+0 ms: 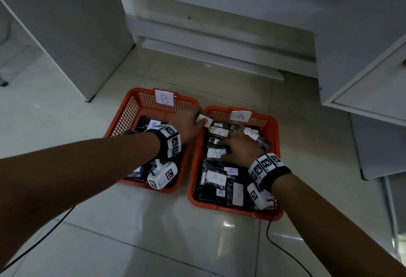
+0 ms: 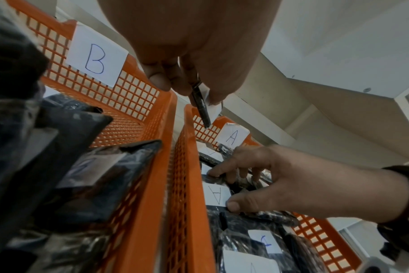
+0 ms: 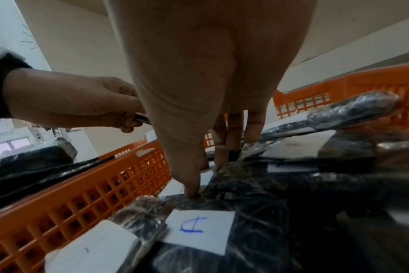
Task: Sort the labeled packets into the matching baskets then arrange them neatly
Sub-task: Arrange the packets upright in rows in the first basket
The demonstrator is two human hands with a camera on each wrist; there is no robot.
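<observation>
Two orange baskets stand side by side on the floor: basket B point(image 1: 123, 118) on the left and basket A point(image 1: 275, 145) on the right. Both hold black plastic-wrapped packets with white letter labels. My left hand point(image 1: 201, 118) pinches a thin black packet point(image 2: 201, 109) with a white label point(image 1: 207, 121). It holds the packet above the far left corner of basket A, by the gap between the baskets. My right hand point(image 1: 228, 145) is inside basket A. Its thumb point(image 3: 194, 190) and straight fingers press down on the packets around one labelled A point(image 1: 216, 152).
White cabinets stand at the left point(image 1: 72, 35) and right point(image 1: 362, 68). White boards point(image 1: 219, 41) lean at the back. Black cables point(image 1: 283, 248) trail from my wrists over the tiled floor. Paper signs B point(image 1: 164, 98) and A point(image 1: 240, 116) hang on the baskets' far walls.
</observation>
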